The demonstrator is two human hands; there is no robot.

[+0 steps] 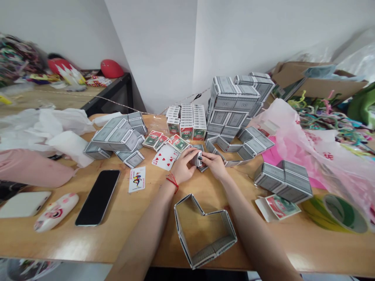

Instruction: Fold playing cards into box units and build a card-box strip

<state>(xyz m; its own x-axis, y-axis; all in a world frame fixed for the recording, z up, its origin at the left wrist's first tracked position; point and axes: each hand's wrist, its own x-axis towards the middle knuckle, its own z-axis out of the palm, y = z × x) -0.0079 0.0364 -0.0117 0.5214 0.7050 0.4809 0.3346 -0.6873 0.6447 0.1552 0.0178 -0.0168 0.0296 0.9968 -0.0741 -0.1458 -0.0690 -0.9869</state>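
At centre, the left hand (184,166) and right hand (215,162) pinch a seemingly unfinished card piece (196,158), while the card stack (225,99) at upper right looks assembled.

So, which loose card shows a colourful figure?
The joker card, between the phone and the left hand; the loose cards beside that hand show red hearts instead.

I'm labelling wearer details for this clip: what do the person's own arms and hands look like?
Both forearms are bare, with no sleeves in view. The left hand has a red string bracelet at its wrist; the right hand has dark-looking nails. Neither wears gloves.
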